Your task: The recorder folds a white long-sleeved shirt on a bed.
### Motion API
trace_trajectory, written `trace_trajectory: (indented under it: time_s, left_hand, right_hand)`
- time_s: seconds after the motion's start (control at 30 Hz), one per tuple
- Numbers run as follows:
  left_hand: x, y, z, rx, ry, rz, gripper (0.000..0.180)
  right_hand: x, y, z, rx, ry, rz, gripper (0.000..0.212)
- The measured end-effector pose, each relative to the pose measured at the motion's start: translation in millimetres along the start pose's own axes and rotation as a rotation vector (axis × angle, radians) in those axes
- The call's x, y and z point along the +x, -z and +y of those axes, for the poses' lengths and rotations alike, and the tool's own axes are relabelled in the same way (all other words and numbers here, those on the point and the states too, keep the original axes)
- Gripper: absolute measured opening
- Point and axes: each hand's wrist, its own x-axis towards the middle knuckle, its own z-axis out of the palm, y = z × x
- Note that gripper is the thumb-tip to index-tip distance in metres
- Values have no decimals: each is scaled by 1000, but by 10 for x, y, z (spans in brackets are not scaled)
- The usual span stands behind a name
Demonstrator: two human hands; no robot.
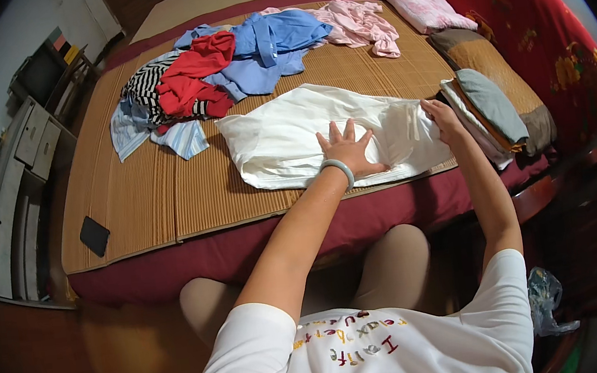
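A white garment [285, 136] lies spread on the woven bed mat [136, 199] in front of me. My left hand [348, 149], with a pale bangle at the wrist, presses flat on its middle with fingers apart. My right hand [441, 115] rests on the garment's right end, near its drawstring waistband; whether it pinches the cloth I cannot tell.
A heap of unfolded clothes lies behind: red [192, 80], striped [144, 86], blue [259, 46] and pink [360, 22]. A stack of folded clothes [486, 107] sits at the right by a brown pillow [492, 62]. A black phone [94, 235] lies at the mat's front left.
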Motion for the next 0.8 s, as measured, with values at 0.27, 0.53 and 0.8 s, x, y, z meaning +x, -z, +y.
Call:
trace_trajectory:
  time_s: [0.27, 0.53, 0.8]
  left_hand:
    - [119, -340, -107, -221, -106, 275, 88]
    - [13, -406, -498, -787, -172, 254, 55]
    - [30, -587, -448, -459, -316, 450, 74]
  right_hand:
    - [-95, -1639, -755, -380, 36, -129, 23]
    - [-628, -3297, -1232, -661, 647, -800, 35]
    - [-251, -1889, -828, -584, 706, 6, 35]
